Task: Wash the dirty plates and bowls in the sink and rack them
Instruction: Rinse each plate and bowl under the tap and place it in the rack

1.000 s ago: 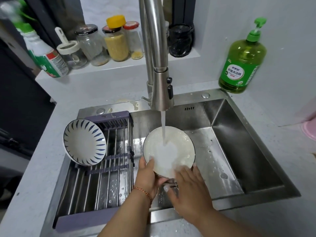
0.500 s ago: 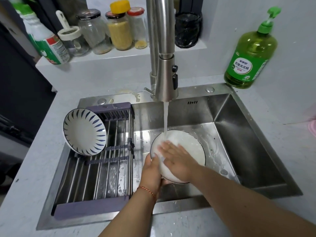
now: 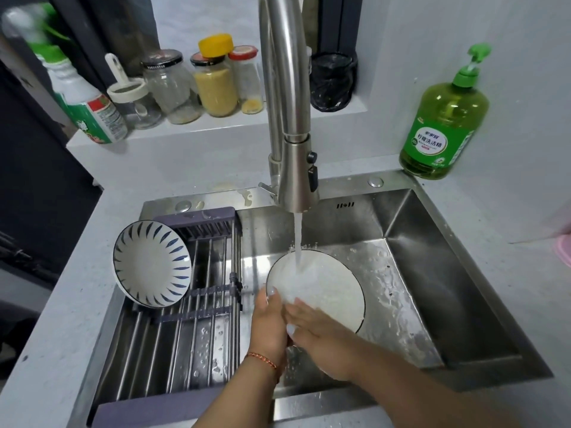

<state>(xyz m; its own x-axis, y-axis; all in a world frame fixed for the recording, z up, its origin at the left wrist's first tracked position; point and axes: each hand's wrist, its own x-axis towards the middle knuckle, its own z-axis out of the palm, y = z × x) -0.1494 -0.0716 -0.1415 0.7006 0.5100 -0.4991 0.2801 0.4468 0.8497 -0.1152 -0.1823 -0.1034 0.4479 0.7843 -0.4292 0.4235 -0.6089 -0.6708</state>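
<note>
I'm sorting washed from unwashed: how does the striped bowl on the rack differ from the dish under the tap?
The striped bowl stands on edge in the rack, untouched; the white dish sits in the sink under running water, gripped by the left hand and rubbed by the right hand. The bowl has blue strokes inside; the dish is plain with a dark rim. Both are round and white.

Tall tap (image 3: 287, 118) stood over the sink's (image 3: 463, 304) middle, striped bowl (image 3: 151, 268) filled the rack's (image 3: 173, 344) far end, bare bars nearer, sink's right side open.
</note>
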